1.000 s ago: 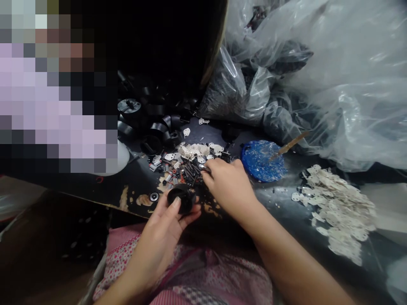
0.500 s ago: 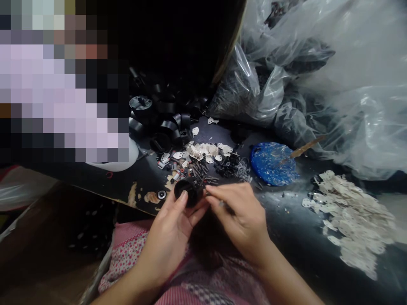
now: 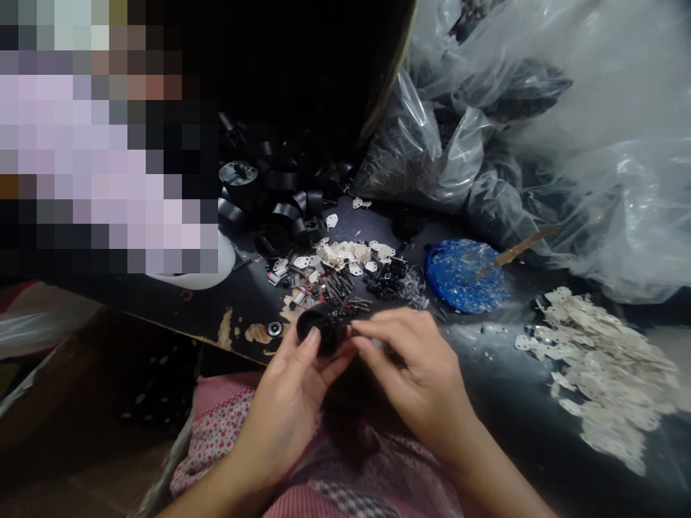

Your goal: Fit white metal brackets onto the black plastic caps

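My left hand (image 3: 288,392) grips a small round black plastic part (image 3: 319,327) near the table's front edge. My right hand (image 3: 415,367) is beside it, fingers pinched together at the part's right side; whatever they hold is too small to make out. Just beyond the hands lies a heap of small springs (image 3: 340,288), white metal plates (image 3: 350,253) and tiny black pieces (image 3: 389,282).
Black round parts (image 3: 270,201) are piled at the back. A blue dish (image 3: 465,276) with a stick stands to the right, then a spread of white plates (image 3: 599,363). Clear plastic bags (image 3: 540,122) fill the back right. Another person, blurred, sits at left.
My right hand pulled back from the heap of springs and came to the black part in my left hand. The left hand lifted the part slightly.
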Demonstrator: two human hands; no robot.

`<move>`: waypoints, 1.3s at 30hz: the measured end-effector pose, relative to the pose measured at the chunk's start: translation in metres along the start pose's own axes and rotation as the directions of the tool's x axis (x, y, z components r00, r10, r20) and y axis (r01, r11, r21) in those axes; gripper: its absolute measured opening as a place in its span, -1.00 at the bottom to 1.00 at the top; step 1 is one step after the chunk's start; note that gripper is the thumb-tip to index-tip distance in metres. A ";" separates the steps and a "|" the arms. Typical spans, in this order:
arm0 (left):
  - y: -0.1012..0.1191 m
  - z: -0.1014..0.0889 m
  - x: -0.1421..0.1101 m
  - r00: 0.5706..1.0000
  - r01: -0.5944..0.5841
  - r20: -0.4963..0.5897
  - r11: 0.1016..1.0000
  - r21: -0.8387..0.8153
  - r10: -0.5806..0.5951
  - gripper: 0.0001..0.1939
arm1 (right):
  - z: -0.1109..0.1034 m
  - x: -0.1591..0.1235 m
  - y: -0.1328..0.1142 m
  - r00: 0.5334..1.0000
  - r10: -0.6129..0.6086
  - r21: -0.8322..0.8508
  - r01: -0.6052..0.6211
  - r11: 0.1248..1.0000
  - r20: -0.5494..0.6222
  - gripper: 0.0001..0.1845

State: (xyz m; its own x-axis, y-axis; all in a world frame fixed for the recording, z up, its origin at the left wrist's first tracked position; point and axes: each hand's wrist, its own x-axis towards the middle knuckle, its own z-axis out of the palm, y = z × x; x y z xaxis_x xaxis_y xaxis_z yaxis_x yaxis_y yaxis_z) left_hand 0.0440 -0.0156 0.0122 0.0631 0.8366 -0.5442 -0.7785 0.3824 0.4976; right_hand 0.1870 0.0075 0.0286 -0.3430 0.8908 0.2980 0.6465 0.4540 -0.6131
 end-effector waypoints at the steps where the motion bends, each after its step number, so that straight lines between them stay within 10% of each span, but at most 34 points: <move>1: 0.000 -0.001 0.000 1.000 0.004 -0.002 1.000 0.002 -0.004 -0.78 | -0.001 0.000 0.000 1.000 -0.010 0.003 0.010 1.000 0.001 -0.80; 13: -0.003 -0.002 -0.002 0.999 0.039 0.018 0.999 0.036 -0.039 -0.83 | -0.005 0.008 -0.011 0.995 -0.002 0.087 0.010 0.996 -0.100 -0.92; 31: 0.007 -0.009 0.004 0.979 0.167 0.096 0.979 0.118 -0.179 -0.86 | -0.016 0.011 -0.008 0.990 -0.089 -0.027 0.092 0.995 0.110 -0.89; 39: 0.020 -0.011 0.000 1.000 0.025 -0.002 0.973 0.228 -0.025 -0.83 | -0.028 0.011 -0.007 0.908 0.186 0.121 -0.247 0.961 0.374 -0.73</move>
State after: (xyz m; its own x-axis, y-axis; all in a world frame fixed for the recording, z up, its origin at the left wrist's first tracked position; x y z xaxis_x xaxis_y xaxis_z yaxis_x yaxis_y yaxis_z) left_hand 0.0220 -0.0123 0.0150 0.0817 0.8260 -0.5578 -0.6135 0.4827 0.6250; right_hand 0.1978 0.0148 0.0564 -0.4463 0.8871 -0.1176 0.6239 0.2142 -0.7516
